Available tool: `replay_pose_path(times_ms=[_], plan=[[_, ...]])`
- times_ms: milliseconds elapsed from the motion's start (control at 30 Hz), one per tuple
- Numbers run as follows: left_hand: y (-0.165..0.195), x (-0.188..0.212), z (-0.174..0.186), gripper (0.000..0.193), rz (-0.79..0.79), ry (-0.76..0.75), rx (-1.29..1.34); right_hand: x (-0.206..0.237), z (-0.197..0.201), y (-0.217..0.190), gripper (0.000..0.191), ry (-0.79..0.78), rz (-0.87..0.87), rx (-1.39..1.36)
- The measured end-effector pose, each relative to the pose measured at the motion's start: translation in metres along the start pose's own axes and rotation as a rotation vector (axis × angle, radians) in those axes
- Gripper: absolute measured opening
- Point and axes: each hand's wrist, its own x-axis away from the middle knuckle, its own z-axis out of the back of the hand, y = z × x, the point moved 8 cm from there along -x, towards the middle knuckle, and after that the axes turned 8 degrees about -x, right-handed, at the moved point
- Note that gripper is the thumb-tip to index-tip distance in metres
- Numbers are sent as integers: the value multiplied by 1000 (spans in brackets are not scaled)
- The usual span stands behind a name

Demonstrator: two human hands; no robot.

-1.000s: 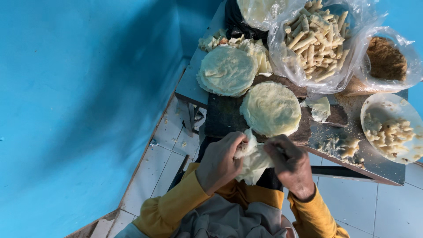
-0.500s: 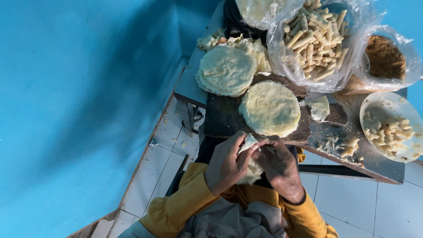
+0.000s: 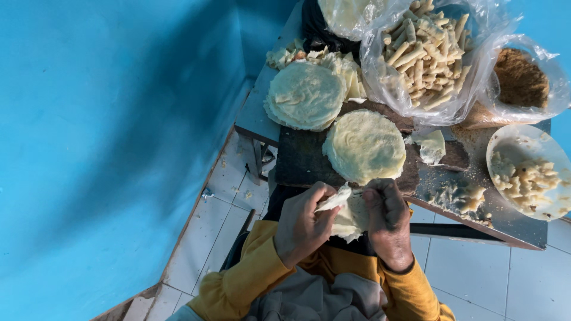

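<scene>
Pale dough wrapper (image 3: 348, 215) pinched btwn left hand (image 3: 301, 226) & right hand (image 3: 388, 221), fingers curled tight.

wrapper stack (image 3: 364, 145) on board (image 3: 300, 160), bowl (image 3: 509, 144) right

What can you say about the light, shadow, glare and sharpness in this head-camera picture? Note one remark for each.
Head view: soft, even light, tinted blue by the wall; a broad dim shadow crosses that wall; white glare on the clear plastic bag of rolled sticks; the left hand, right hand and the thin wrapper between them look slightly soft, while the round stack on the board is sharper; edges bend a little.
</scene>
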Motion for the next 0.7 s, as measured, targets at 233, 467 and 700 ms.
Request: replay_pose_path(times_ms=[233, 467, 700], plan=[[7, 1, 12, 12, 4, 78, 22, 3, -12, -2, 23, -192, -32, -117], [-11, 10, 1, 20, -14, 91, 15, 0, 3, 13, 9, 20, -99, -138], [-41, 8, -27, 13, 41, 10, 410, 0, 1, 3, 9, -41, 51, 59]])
